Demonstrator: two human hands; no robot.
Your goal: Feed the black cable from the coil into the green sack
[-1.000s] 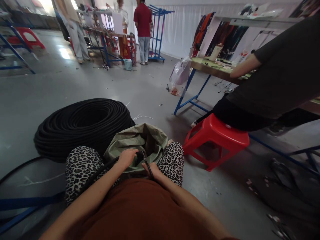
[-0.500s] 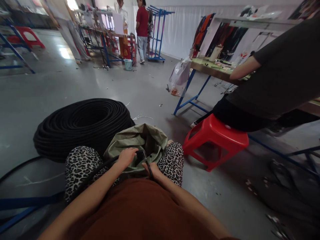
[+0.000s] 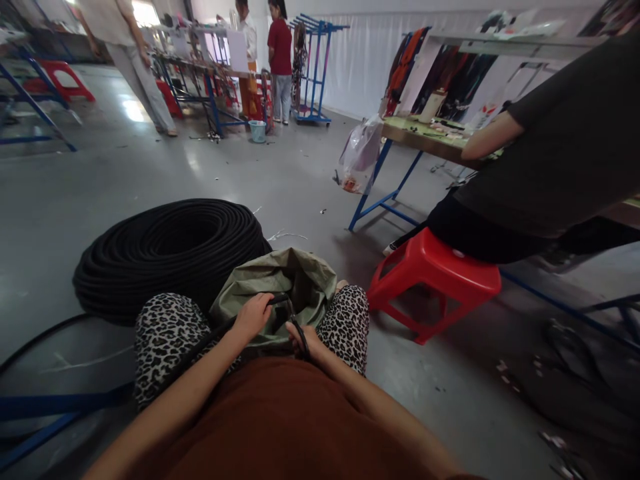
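Observation:
My left hand [image 3: 253, 316] is closed around a black cable [image 3: 278, 299], whose end sticks out past my fingers over the open olive-green sack [image 3: 260, 272]. The cable runs back beneath my left forearm and across my left thigh. In my closed right hand [image 3: 309, 339] are black-handled cutters [image 3: 301, 333], their metal tip pointing up beside the cable end. Whether the jaws touch the cable I cannot tell. The sack sits between my knees, its mouth wide; its inside is mostly in shadow. A large coil of black cable [image 3: 165, 260] lies on the floor beyond my left knee.
To my right a person in dark clothes sits on a red plastic stool [image 3: 440, 273] at a workbench [image 3: 420, 133]. A plastic bag [image 3: 361, 155] hangs from its corner. Blue metal legs [image 3: 65, 403] stand at lower left. Several people are farther back, near a blue rack [image 3: 316, 73].
The cable end and the cutters have shifted slightly within the sack's mouth, both hands still holding them. My view has moved a little. The standing person at upper left has changed position slightly.

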